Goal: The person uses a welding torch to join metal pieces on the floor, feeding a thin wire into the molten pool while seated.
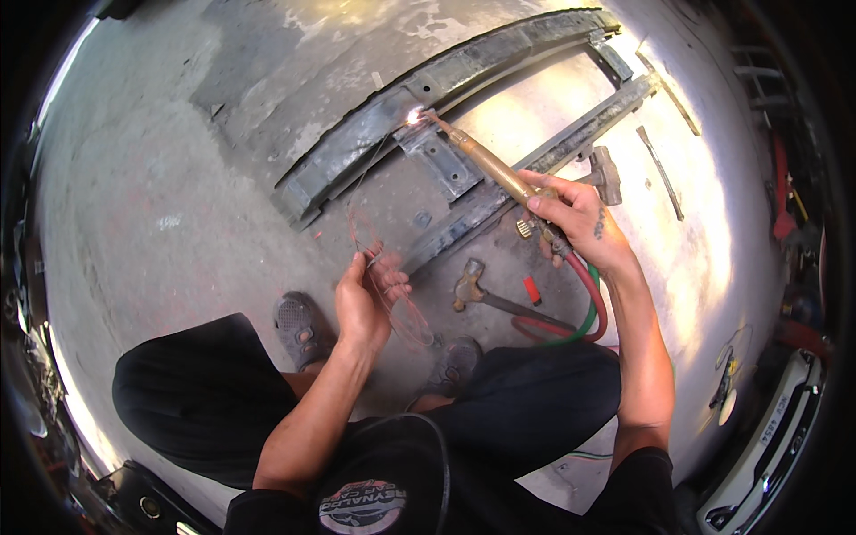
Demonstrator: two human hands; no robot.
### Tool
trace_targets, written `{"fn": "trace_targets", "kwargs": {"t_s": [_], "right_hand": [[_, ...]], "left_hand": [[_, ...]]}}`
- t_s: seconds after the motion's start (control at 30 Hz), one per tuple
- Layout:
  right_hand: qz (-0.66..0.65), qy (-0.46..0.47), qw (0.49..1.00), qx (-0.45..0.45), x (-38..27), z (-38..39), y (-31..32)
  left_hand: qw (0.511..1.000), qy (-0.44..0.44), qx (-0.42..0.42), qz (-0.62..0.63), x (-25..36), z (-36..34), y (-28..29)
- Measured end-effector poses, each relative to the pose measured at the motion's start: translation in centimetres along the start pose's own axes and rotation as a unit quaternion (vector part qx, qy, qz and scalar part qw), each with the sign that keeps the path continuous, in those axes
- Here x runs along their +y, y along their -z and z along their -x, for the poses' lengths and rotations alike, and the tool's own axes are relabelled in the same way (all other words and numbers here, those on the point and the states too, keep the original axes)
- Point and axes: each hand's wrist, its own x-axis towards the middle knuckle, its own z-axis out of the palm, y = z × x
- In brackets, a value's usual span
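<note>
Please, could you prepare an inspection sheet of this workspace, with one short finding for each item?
Surface: grey floor, stained, with bright patches at right.
Job's things: metal frame lying on the floor; torch with its tip beside a bright glow on the frame; thin wire leading toward the glow.
Clutter: hammer, second hammer head, small red block, slim metal bar.
Hands: left hand holds the wire; right hand grips the torch.
Cables: electric ones not clearly seen; red hose and green hose curve below the right hand.
Surroundings: pale vehicle front piece at lower right.
</note>
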Motion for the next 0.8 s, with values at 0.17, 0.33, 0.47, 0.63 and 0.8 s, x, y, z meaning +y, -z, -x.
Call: {"fn": "trace_targets", "kwargs": {"t_s": [0.17, 0.33, 0.47, 0.63, 0.8], "right_hand": [[-0.008, 0.014, 1.0, 0.004, 0.1, -0.2, -0.3], [-0.005, 0.006, 1.0, 0.004, -0.1, -0.1, -0.5], [-0.004, 0.009, 1.0, 0.002, -0.1, -0.1, -0.6], [0.003, 0.0, 1.0, 0.008, -0.3, 0.0, -0.5], [0.007, 0.0, 1.0, 0.01, -0.5, 0.2, -0.5]], "left_hand": [[1.0, -0.002, 0.0, -0.014, -0.2, -1.0, 0.6], [1.0, -0.006, -0.002, -0.019, 0.0, -1.0, 0.5], [1.0, 0.0, 0.009, -0.012, -0.9, -1.0, 0.9], [0.999, 0.002, 0.007, -0.031, -1.1, -1.0, 1.2], [1.0, 0.0, -0.003, -0.029, -1.0, -1.2, 1.1]]}}
